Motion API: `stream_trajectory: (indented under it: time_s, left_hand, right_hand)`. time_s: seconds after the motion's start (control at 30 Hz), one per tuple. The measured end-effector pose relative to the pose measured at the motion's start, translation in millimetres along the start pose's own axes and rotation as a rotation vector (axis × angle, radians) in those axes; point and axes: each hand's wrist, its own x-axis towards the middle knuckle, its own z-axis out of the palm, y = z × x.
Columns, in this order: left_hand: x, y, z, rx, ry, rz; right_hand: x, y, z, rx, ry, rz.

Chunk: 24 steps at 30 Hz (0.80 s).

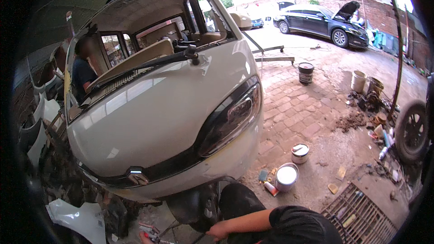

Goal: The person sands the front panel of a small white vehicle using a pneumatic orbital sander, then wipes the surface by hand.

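Note:
A light-coloured van front without a windscreen fills the view ahead of me. My right hand is closed low beside a black curved panel under the bumper; a thin dark line runs from its fingers, but what it grips is too small to name. At the lower edge my left hand shows only in part. Its fingers are curled at a small silver-and-red tool, whose kind I cannot make out. My bent knee in black trousers is next to the black panel.
On the ground to the right stand an open bucket of white stuff, a smaller tin and a floor grate. A wheel leans far right. Loose body panels lie left. Another person stands beyond the van.

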Motion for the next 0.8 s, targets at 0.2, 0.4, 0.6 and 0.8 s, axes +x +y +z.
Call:
stream_trajectory:
  time_s: [0.2,0.4,0.6,0.8]
  left_hand:
    - [-15,-44,4,-0.046,-0.026,0.119]
    - [-19,-38,15,-0.086,-0.024,0.227]
    - [-34,-31,22,-0.155,0.085,0.215]
    - [-43,-27,45,-0.114,0.139,0.240]
  right_hand:
    - [-10,18,16,0.110,0.007,0.057]
    - [-7,26,24,0.037,0.057,0.028]
    - [-24,-14,-9,0.058,-0.139,0.111]
    - [-25,3,10,0.045,0.066,0.059]
